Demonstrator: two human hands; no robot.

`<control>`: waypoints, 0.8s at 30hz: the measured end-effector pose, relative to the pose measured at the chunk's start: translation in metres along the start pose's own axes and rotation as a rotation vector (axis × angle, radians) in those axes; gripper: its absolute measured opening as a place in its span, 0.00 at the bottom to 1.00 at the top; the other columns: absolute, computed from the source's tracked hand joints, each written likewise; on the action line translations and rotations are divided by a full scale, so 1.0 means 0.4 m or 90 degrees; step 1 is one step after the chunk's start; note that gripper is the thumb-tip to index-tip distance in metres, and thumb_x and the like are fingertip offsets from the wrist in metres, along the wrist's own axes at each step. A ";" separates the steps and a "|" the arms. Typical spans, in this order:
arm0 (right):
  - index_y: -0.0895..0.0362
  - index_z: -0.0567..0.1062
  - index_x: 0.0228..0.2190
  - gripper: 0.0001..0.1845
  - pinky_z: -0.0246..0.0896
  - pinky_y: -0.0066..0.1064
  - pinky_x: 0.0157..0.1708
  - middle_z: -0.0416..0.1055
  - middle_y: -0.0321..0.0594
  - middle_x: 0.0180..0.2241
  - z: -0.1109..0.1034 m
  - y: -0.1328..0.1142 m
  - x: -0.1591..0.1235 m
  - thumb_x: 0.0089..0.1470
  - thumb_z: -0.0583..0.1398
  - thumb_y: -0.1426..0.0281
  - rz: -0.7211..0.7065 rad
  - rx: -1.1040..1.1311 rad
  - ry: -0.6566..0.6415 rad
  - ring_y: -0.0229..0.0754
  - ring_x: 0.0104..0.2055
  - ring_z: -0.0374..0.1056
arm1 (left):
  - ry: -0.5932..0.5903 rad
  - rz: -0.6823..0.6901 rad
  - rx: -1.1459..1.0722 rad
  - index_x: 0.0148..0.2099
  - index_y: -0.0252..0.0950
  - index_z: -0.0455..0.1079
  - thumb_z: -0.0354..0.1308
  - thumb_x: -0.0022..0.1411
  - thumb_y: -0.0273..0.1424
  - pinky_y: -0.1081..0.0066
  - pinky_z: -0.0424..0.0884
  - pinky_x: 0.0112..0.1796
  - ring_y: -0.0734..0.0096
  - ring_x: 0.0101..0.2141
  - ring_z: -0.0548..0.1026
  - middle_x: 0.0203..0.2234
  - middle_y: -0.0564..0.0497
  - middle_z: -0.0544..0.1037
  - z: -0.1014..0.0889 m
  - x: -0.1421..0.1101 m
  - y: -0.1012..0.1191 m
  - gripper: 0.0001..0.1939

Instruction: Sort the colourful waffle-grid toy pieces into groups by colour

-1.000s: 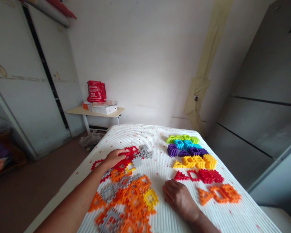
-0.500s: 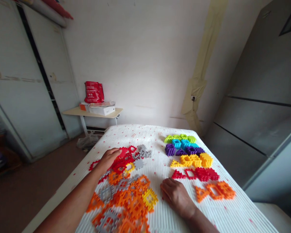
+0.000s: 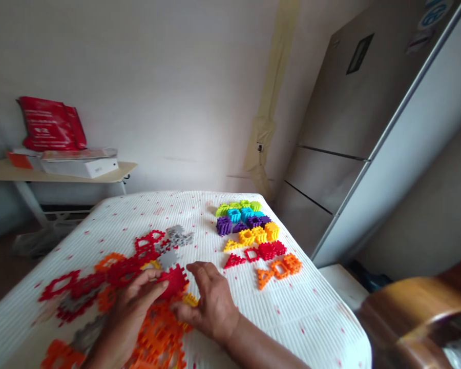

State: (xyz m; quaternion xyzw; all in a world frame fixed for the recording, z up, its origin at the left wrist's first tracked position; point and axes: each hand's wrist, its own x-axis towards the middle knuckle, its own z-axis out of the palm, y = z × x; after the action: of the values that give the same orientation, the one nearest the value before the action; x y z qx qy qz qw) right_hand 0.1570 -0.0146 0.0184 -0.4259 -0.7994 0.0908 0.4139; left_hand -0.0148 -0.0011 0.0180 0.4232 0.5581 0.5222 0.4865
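The left hand (image 3: pixel 133 303) has been moved nearer to the right hand (image 3: pixel 212 301), and a red toothed square (image 3: pixel 175 283) is pinched by it. The right hand is opened widely beside this square; orange lattice pieces (image 3: pixel 160 330) are seen between the wrists.

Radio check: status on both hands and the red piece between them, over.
Left hand gripping red piece by its edge. Right hand open beside it. Loose orange pieces crowd the near side.

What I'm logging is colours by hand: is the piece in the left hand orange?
No, the left hand holds a red toothed piece by its edge, between thumb and fingers.
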 end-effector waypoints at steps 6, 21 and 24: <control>0.59 0.63 0.51 0.32 0.61 0.44 0.45 0.66 0.48 0.44 0.016 -0.006 -0.007 0.45 0.63 0.61 0.038 -0.081 -0.043 0.51 0.44 0.61 | 0.011 -0.011 -0.037 0.33 0.38 0.68 0.65 0.39 0.43 0.75 0.68 0.27 0.67 0.29 0.73 0.24 0.55 0.75 0.054 -0.021 -0.023 0.20; 0.56 0.73 0.42 0.19 0.64 0.34 0.38 0.72 0.42 0.39 -0.250 0.197 -0.018 0.47 0.62 0.64 0.285 0.012 0.183 0.44 0.39 0.68 | 0.037 -0.020 -0.076 0.42 0.46 0.67 0.64 0.41 0.50 0.76 0.73 0.38 0.64 0.38 0.78 0.29 0.55 0.80 0.021 -0.051 -0.018 0.25; 0.57 0.74 0.43 0.19 0.62 0.32 0.41 0.72 0.43 0.41 -0.367 0.292 -0.038 0.46 0.60 0.67 0.417 -0.207 0.163 0.44 0.40 0.69 | 0.048 -0.016 -0.062 0.41 0.46 0.68 0.64 0.40 0.50 0.76 0.73 0.38 0.63 0.37 0.78 0.29 0.54 0.81 0.015 -0.047 -0.020 0.26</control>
State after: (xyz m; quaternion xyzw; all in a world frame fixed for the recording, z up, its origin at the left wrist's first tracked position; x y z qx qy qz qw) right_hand 0.3407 0.0160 0.0458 -0.7266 -0.5666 0.0367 0.3869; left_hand -0.0053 -0.0194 0.0121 0.3722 0.5552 0.5579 0.4919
